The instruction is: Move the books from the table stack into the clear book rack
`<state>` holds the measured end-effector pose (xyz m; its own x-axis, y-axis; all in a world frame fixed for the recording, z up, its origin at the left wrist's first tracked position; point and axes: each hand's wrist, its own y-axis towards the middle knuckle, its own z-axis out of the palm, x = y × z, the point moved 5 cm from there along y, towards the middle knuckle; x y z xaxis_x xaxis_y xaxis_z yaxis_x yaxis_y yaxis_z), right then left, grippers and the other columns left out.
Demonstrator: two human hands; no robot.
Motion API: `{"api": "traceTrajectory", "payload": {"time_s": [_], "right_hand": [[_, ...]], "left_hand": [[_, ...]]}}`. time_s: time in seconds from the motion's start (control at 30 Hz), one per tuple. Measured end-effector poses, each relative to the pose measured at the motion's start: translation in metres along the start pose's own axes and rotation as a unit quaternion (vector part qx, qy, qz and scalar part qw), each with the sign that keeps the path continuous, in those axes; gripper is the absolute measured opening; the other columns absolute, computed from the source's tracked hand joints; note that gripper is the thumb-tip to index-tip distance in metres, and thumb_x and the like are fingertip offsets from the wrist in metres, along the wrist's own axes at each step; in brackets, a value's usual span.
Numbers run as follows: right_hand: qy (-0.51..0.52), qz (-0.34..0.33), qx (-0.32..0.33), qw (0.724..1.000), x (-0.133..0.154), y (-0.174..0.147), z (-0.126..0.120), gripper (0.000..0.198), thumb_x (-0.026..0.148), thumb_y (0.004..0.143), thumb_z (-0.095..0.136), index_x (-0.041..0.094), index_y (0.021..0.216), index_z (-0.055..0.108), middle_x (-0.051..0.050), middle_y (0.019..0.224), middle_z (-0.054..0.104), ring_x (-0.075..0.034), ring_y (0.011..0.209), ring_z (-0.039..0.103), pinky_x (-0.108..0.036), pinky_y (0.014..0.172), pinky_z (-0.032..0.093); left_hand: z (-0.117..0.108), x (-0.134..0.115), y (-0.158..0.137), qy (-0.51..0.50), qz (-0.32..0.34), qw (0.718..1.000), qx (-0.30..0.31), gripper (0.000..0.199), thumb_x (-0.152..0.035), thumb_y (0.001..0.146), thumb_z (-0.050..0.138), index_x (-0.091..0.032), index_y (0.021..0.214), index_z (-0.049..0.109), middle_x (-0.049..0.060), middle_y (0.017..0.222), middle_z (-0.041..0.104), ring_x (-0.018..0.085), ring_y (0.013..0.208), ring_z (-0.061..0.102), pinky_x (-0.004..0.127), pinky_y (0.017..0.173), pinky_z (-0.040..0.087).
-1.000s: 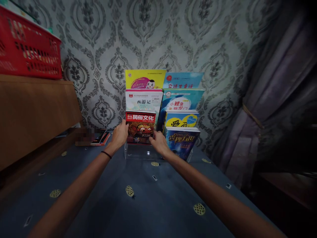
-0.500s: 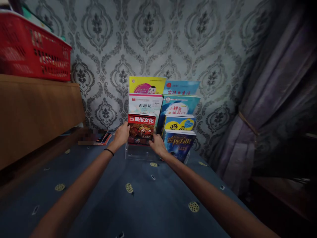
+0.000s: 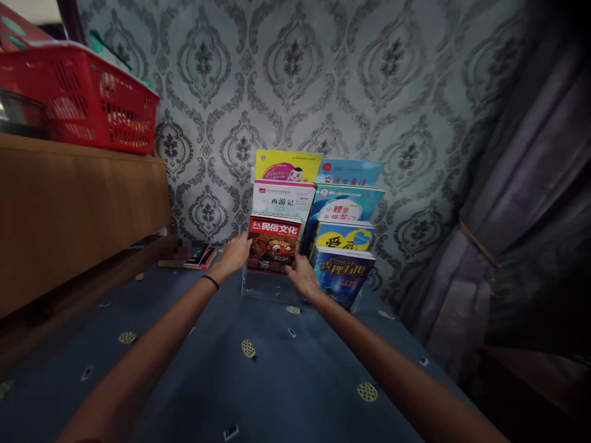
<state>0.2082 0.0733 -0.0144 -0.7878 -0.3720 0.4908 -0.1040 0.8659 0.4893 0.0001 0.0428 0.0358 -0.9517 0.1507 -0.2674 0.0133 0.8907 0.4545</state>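
A red-topped book [image 3: 275,246] with a mask on its cover stands in the left column of a clear stepped book stand [image 3: 265,288]. My left hand [image 3: 235,253] grips its left edge, and my right hand [image 3: 302,275] holds it low on the right side. Behind it are a pale book [image 3: 283,200] and a yellow book [image 3: 289,165]. The right column holds a dark blue book [image 3: 344,277] in front, then a yellow-and-blue book [image 3: 344,236], a teal book [image 3: 348,202] and a light blue book [image 3: 353,172]. The stand's lowest left step shows bare below the red-topped book.
Several books [image 3: 201,257] lie on the blue patterned cloth [image 3: 203,381] at the left. A red basket [image 3: 111,114] sits on a wooden cabinet [image 3: 83,215]. Patterned wallpaper [image 3: 295,67] rises behind the stand, and a tied grey curtain [image 3: 480,246] hangs at the right.
The view has shifted, so the whole scene sits slightly further right. Both hands stay on the red-topped book, which keeps about the same place in the stand.
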Motion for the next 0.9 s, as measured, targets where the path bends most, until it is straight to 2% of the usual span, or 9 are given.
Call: {"api": "traceTrajectory", "payload": {"time_s": [0.1, 0.2, 0.3, 0.37, 0.5, 0.6, 0.77, 0.9], "right_hand": [[0.018, -0.014, -0.001, 1.000, -0.002, -0.006, 0.003, 0.044, 0.018, 0.083, 0.053, 0.017, 0.126, 0.059, -0.010, 0.105, 0.065, -0.025, 0.101, 0.066, -0.035, 0.095, 0.051], [0.040, -0.036, -0.001, 0.999, -0.003, -0.020, 0.007, 0.055, 0.021, 0.085, 0.050, 0.014, 0.140, 0.049, -0.016, 0.125, 0.060, -0.027, 0.114, 0.063, -0.039, 0.099, 0.051], [0.072, -0.066, 0.006, 0.995, -0.003, -0.041, 0.017, 0.062, 0.024, 0.088, 0.047, 0.012, 0.149, 0.040, -0.020, 0.146, 0.048, -0.028, 0.134, 0.052, -0.045, 0.106, 0.049], [0.102, -0.092, 0.023, 0.990, -0.004, -0.058, 0.029, 0.061, 0.026, 0.090, 0.046, 0.012, 0.149, 0.040, -0.020, 0.153, 0.042, -0.029, 0.141, 0.045, -0.048, 0.108, 0.048], [0.120, -0.129, 0.055, 0.983, -0.007, -0.086, 0.053, 0.055, 0.025, 0.091, 0.047, 0.019, 0.145, 0.049, -0.016, 0.155, 0.043, -0.027, 0.144, 0.042, -0.052, 0.116, 0.040], [0.113, -0.154, 0.064, 0.979, -0.006, -0.100, 0.065, 0.051, 0.023, 0.092, 0.047, 0.020, 0.142, 0.053, -0.015, 0.158, 0.040, -0.026, 0.148, 0.038, -0.051, 0.119, 0.036], [0.125, -0.161, 0.090, 0.975, -0.009, -0.116, 0.075, 0.046, 0.024, 0.095, 0.043, 0.021, 0.139, 0.056, -0.014, 0.159, 0.041, -0.025, 0.146, 0.042, -0.050, 0.116, 0.041], [0.128, -0.147, 0.129, 0.972, -0.014, -0.121, 0.080, 0.041, 0.027, 0.095, 0.045, 0.023, 0.132, 0.062, -0.014, 0.154, 0.047, -0.026, 0.140, 0.049, -0.050, 0.113, 0.044]], "left_hand": [[0.006, 0.008, -0.006, -0.005, 0.004, 1.000, -0.008, 0.025, -0.028, 0.105, 0.034, -0.017, 0.112, 0.056, 0.015, 0.111, 0.071, 0.026, 0.102, 0.070, 0.032, 0.083, 0.048], [0.018, 0.025, -0.020, -0.006, 0.000, 1.000, -0.014, 0.026, -0.029, 0.105, 0.033, -0.018, 0.114, 0.055, 0.013, 0.112, 0.070, 0.024, 0.105, 0.068, 0.032, 0.085, 0.048], [0.036, 0.052, -0.042, -0.001, -0.015, 1.000, -0.007, 0.024, -0.029, 0.104, 0.035, -0.020, 0.110, 0.056, 0.010, 0.111, 0.070, 0.023, 0.102, 0.067, 0.032, 0.084, 0.049], [0.048, 0.076, -0.057, 0.007, -0.034, 0.999, 0.000, 0.023, -0.027, 0.102, 0.037, -0.020, 0.107, 0.058, 0.010, 0.110, 0.069, 0.024, 0.099, 0.066, 0.033, 0.084, 0.049], [0.066, 0.122, -0.080, 0.030, -0.072, 0.997, 0.007, 0.021, -0.024, 0.099, 0.039, -0.018, 0.102, 0.059, 0.013, 0.109, 0.067, 0.026, 0.103, 0.063, 0.037, 0.089, 0.049], [0.073, 0.145, -0.087, 0.045, -0.082, 0.996, 0.014, 0.022, -0.021, 0.098, 0.039, -0.018, 0.099, 0.060, 0.013, 0.108, 0.066, 0.026, 0.102, 0.061, 0.040, 0.093, 0.048], [0.083, 0.158, -0.083, 0.068, -0.071, 0.995, 0.029, 0.020, -0.022, 0.097, 0.042, -0.018, 0.101, 0.062, 0.012, 0.111, 0.066, 0.025, 0.106, 0.059, 0.039, 0.098, 0.046], [0.084, 0.166, -0.074, 0.097, -0.080, 0.992, 0.026, 0.022, -0.022, 0.098, 0.042, -0.017, 0.110, 0.060, 0.013, 0.122, 0.063, 0.025, 0.113, 0.056, 0.037, 0.103, 0.043]]}}
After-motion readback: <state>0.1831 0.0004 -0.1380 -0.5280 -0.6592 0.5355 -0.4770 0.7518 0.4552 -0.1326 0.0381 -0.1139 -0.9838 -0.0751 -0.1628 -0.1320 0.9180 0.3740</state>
